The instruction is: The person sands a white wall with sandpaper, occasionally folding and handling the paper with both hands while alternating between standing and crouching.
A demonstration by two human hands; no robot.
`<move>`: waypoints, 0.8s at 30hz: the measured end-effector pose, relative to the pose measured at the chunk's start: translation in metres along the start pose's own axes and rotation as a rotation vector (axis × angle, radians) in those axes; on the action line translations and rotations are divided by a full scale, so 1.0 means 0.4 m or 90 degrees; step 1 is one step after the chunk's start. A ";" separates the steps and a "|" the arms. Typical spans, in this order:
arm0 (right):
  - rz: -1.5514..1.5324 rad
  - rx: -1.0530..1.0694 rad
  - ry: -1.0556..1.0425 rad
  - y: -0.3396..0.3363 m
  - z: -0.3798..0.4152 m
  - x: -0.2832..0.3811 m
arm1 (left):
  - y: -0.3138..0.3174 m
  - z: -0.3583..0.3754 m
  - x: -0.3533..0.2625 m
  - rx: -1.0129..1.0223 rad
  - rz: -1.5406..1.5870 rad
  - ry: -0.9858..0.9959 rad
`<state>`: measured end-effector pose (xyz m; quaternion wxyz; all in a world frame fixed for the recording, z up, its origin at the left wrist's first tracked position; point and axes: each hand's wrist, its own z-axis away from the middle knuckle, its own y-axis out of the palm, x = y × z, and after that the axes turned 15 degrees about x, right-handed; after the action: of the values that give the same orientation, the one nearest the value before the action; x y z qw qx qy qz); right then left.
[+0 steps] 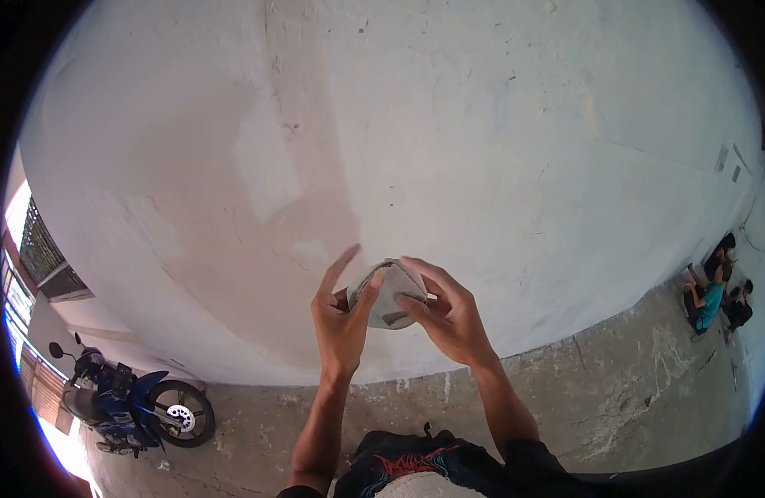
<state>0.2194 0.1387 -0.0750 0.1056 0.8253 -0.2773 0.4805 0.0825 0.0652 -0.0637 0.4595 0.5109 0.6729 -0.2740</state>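
Observation:
Both hands hold a pale grey, rounded piece point(387, 297) with dark smudges, up in front of the wall; it looks like a folded sheet, but I cannot tell its kind. My left hand point(341, 319) grips its left side, thumb laid across the near face and index finger raised away from it. On the other side, my right hand point(449, 319) pinches it, the thumb pressing on the near face and the index finger along the top edge. The remaining fingers are partly hidden behind the piece.
A large white wall point(449, 166) with stains and small chips fills the view ahead. Below it runs a worn concrete floor point(598, 390). A blue motorcycle point(133, 402) stands at the left. Several people point(714, 290) sit by the wall at the far right.

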 end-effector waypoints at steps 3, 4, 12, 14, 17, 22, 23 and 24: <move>-0.124 -0.042 0.053 0.015 -0.001 0.028 | -0.012 -0.001 0.038 -0.004 0.011 -0.001; -0.124 -0.041 0.052 0.012 -0.002 0.020 | -0.003 0.002 0.031 -0.025 0.011 0.013; 0.016 -0.061 0.097 0.002 -0.010 -0.010 | 0.024 0.011 0.022 -0.083 -0.179 0.108; 0.050 -0.067 0.096 -0.006 -0.004 -0.015 | 0.025 0.008 0.026 -0.078 -0.183 0.121; 0.116 -0.068 0.085 -0.011 0.000 -0.019 | 0.023 0.002 0.031 -0.073 -0.143 0.087; 0.140 -0.049 0.105 -0.028 -0.010 0.005 | 0.011 0.000 0.016 0.013 -0.109 0.043; 0.120 -0.058 0.088 -0.023 -0.015 0.020 | 0.012 0.001 0.011 0.040 -0.095 0.046; 0.101 -0.067 0.071 -0.021 -0.017 0.027 | 0.015 0.001 0.004 0.039 -0.096 0.046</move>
<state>0.2234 0.1446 -0.0616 0.1254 0.7660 -0.3606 0.5171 0.0884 0.0674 -0.0648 0.3971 0.4823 0.7167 -0.3099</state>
